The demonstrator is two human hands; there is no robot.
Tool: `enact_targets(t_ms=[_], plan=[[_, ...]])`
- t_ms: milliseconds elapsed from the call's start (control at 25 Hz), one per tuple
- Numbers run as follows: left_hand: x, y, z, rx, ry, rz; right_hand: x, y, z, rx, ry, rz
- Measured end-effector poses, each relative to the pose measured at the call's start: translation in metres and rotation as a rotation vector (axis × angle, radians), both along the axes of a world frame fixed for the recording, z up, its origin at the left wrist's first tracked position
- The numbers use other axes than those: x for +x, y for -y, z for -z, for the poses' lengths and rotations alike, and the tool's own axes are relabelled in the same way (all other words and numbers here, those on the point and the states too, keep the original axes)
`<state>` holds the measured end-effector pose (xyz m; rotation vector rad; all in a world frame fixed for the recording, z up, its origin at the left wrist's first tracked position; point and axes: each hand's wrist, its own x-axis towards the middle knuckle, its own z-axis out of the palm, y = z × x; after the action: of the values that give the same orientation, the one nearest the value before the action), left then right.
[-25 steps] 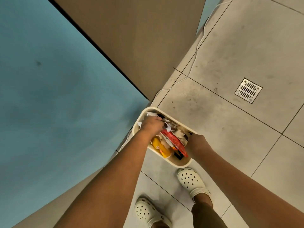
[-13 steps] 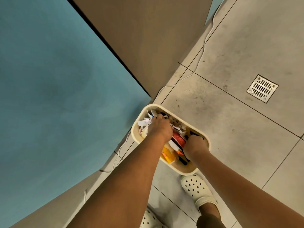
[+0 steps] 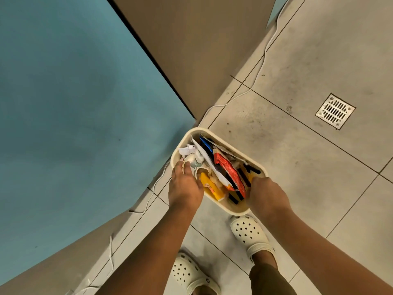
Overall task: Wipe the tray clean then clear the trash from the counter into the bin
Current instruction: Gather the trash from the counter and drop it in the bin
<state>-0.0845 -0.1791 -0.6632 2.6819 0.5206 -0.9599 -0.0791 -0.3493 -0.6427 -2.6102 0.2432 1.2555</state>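
A cream plastic bin (image 3: 221,136), oblong with rounded corners and a smooth rolled rim, stood on the floor near the centre of the frame, just below the corner where a flat teal surface (image 3: 74,113) filling the upper left met a matte brown panel (image 3: 191,50). The bin was packed with trash: crumpled white paper (image 3: 188,151) at its upper left, a glossy red wrapper (image 3: 228,169) running down the middle, a blue-edged packet (image 3: 205,144) above it, a yellow packet (image 3: 209,186) toward the lower edge, and black strips beside it.

The floor (image 3: 297,156) was large pale grey tile, scuffed and speckled with dark marks, crossed by thin dark grout lines. A square metal drain grate (image 3: 335,111) with slotted openings sat at the right. A thin white cable (image 3: 258,73) trailed along the base of the panel and on toward the lower left.

The left hand (image 3: 185,188) lay over the bin's left rim, fingers extended fairly straight and fingertips pressing on the crumpled paper and a pale wad beside it. The right hand (image 3: 266,196) was at the bin's lower right rim with its fingers bent downward out of sight; whether they gripped the rim or the trash could not be told. Two cream perforated clogs, one (image 3: 249,235) just below the bin and another (image 3: 191,271) at the bottom edge, stood on the tile.
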Motion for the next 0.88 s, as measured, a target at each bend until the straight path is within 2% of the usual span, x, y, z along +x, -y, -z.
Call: enact_targets(t_ms=[80,240,360,480,640,880], plan=[[-0.009,-0.001,0.010,-0.026,-0.071,-0.001,0.002,-0.003,0.004,-0.007,-0.019,-0.064],[-0.010,0.000,0.023,-0.062,-0.083,0.044,0.013,-0.013,0.019,0.004,0.014,-0.130],[-0.011,0.000,0.014,-0.097,-0.092,0.038,0.008,-0.019,0.023,0.025,0.033,-0.080],[-0.018,-0.001,-0.027,-0.160,-0.095,-0.005,-0.007,-0.011,0.000,0.048,0.019,0.049],[-0.016,-0.009,-0.120,-0.260,-0.063,-0.095,-0.017,-0.001,-0.091,0.136,0.072,-0.024],[-0.019,0.002,-0.339,-0.422,0.215,-0.266,0.009,-0.021,-0.314,0.360,0.279,-0.029]])
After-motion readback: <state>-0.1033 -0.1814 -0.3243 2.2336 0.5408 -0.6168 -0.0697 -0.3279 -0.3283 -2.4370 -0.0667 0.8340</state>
